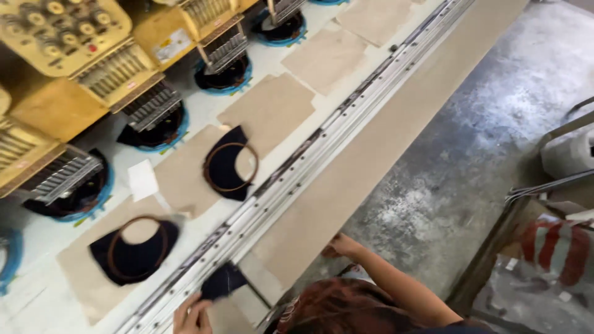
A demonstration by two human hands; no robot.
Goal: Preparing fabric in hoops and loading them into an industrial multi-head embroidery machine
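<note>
Grey, stained concrete floor (pixel 482 124) fills the right side of the view, and a long embroidery machine bed (pixel 37 297) runs slantwise from the lower left to the top middle. Yellow sewing heads (pixel 74 37) line its far edge, each over a blue-ringed opening. Tan backing sheets (pixel 269 108) lie along the pale bed, and a metal rail (pixel 309 154) with bolts runs down its near side; beyond the rail a long tan board (pixel 383 136) forms the front edge. Two dark navy fabric pieces sit in round brown hoops: one hooped piece (pixel 226 164) near the middle of the bed, another hooped piece (pixel 133 250) toward the lower left end. A small white paper (pixel 142 179) lies between them, closer to the heads. At the bottom edge of the view, the left hand (pixel 192 315) pinches a loose navy fabric scrap (pixel 224 281) between thumb and fingers, right at the rail near the bed's lower end. The right hand (pixel 337 246) rests on the front edge of the tan board, fingers curled together against it; whether they grip anything cannot be told. Its bare forearm stretches back toward the person's patterned reddish top (pixel 334 309). On the far right stands a metal frame (pixel 550 185) with a red-and-white striped cloth (pixel 557 244) behind it.
</note>
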